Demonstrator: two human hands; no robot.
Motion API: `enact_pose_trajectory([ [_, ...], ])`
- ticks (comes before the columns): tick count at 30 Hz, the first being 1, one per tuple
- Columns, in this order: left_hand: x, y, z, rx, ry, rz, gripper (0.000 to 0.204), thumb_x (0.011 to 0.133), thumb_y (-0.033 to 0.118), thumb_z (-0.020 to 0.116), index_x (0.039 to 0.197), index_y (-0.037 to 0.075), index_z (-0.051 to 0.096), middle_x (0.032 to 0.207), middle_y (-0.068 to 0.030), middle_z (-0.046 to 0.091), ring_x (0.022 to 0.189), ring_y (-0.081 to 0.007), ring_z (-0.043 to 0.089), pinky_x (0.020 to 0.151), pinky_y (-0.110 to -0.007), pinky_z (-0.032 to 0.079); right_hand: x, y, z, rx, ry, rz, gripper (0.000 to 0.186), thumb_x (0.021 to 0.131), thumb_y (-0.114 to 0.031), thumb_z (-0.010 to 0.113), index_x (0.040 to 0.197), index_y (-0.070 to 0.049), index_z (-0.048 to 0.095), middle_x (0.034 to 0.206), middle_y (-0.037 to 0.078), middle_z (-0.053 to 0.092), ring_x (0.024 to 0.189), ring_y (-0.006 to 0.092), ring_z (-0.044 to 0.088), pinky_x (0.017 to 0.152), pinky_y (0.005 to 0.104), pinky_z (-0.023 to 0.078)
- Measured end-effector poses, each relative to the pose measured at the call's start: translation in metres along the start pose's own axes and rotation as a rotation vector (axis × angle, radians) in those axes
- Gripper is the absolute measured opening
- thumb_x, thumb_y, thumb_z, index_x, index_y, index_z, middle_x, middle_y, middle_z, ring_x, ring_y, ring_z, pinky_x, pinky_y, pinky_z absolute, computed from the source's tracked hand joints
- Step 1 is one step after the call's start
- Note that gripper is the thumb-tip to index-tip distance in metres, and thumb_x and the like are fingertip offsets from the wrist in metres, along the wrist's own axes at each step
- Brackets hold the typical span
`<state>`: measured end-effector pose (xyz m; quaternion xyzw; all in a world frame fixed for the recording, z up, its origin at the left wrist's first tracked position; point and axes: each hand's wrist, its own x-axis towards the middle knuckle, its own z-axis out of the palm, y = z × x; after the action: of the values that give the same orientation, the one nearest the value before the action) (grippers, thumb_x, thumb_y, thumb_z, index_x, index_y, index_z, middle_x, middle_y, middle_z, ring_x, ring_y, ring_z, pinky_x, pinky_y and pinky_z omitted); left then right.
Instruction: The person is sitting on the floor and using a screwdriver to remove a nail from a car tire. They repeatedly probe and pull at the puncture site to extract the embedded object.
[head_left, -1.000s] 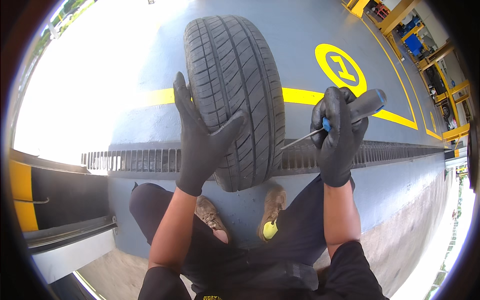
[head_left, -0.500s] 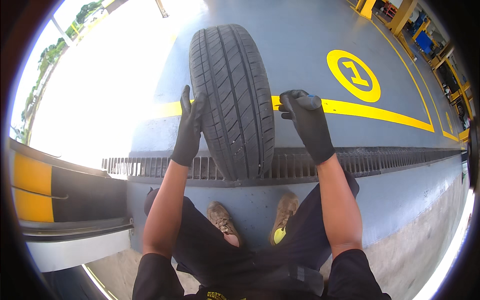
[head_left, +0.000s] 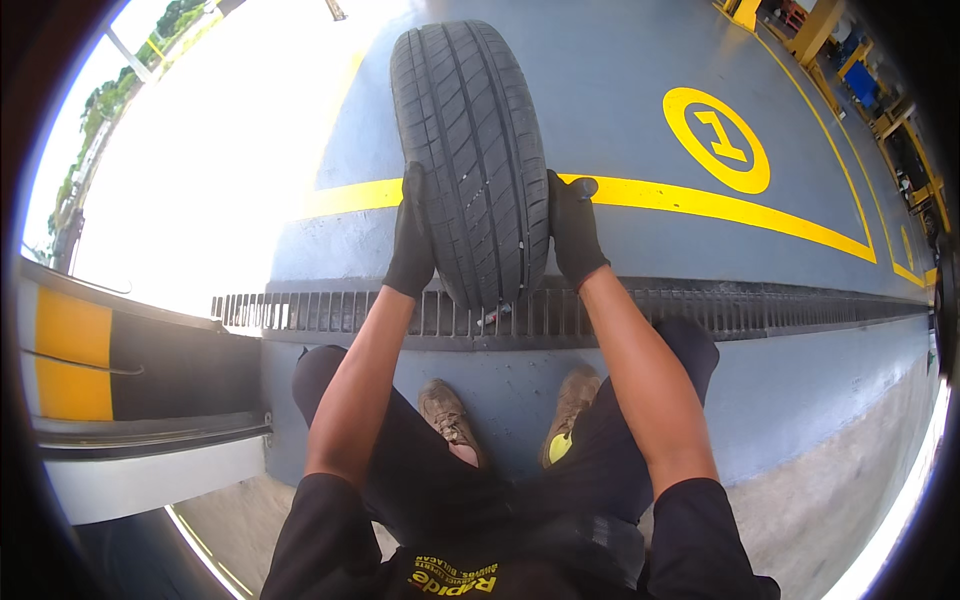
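Observation:
A black tyre stands upright on its tread at the floor grate in front of me, with white specks along its grooves. My left hand, in a black glove, grips its left side, thumb and fingers against the sidewall. On the opposite side, my gloved right hand presses against the tyre while holding a screwdriver; only its dark handle end shows clearly. A small pale-and-red item lies by the tyre's bottom, too small to identify.
The long metal grate crosses before my shoes. Grey floor carries yellow lines and a circled marking. A yellow-and-black striped step edge is at left; yellow steel frames and equipment stand at right. Bright glare covers the upper left.
My right hand has swung inward onto the tyre's side, its screwdriver shaft now out of sight. The tyre has shifted upward in the picture, away from me, with my left hand still along it.

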<state>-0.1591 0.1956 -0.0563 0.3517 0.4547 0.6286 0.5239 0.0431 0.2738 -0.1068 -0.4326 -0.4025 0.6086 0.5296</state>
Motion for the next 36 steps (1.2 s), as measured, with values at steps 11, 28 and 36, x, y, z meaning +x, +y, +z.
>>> enact_pose_trajectory([
  [11, -0.038, 0.061, 0.024, -0.095, -0.028, -0.089, 0.088, 0.101, 0.069, 0.045, 0.161, 0.007, 0.030, 0.151, -0.0159, 0.048, 0.139, -0.0260, 0.048, 0.111, -0.040, 0.047, -0.006, -0.006, 0.000, -0.745, -0.003, -0.354, 0.026, 0.098, -0.022, 0.051, 0.107, -0.006, 0.069, 0.086, 0.022, 0.069, 0.081, 0.0380, 0.069, 0.070, 0.0451, 0.055],
  [28, -0.026, 0.044, 0.009, -0.001, 0.002, -0.020, 0.083, 0.095, 0.046, 0.071, 0.150, -0.005, 0.037, 0.138, -0.0197, 0.055, 0.126, -0.0249, 0.057, 0.105, -0.037, 0.050, -0.077, -0.183, 0.060, 0.002, -0.206, -0.680, 0.031, 0.103, -0.021, 0.058, 0.077, -0.005, 0.054, 0.060, 0.004, 0.055, 0.051, 0.0106, 0.050, 0.051, 0.0279, 0.041],
  [36, -0.024, 0.045, 0.008, -0.012, -0.014, -0.005, 0.089, 0.094, 0.043, 0.072, 0.153, -0.009, 0.031, 0.139, -0.0251, 0.054, 0.128, -0.0265, 0.057, 0.106, -0.037, 0.050, -0.073, -0.160, 0.108, 0.041, -0.072, -0.658, 0.035, 0.103, -0.017, 0.053, 0.070, -0.009, 0.044, 0.055, -0.001, 0.039, 0.045, 0.0083, 0.032, 0.046, 0.0272, 0.027],
])
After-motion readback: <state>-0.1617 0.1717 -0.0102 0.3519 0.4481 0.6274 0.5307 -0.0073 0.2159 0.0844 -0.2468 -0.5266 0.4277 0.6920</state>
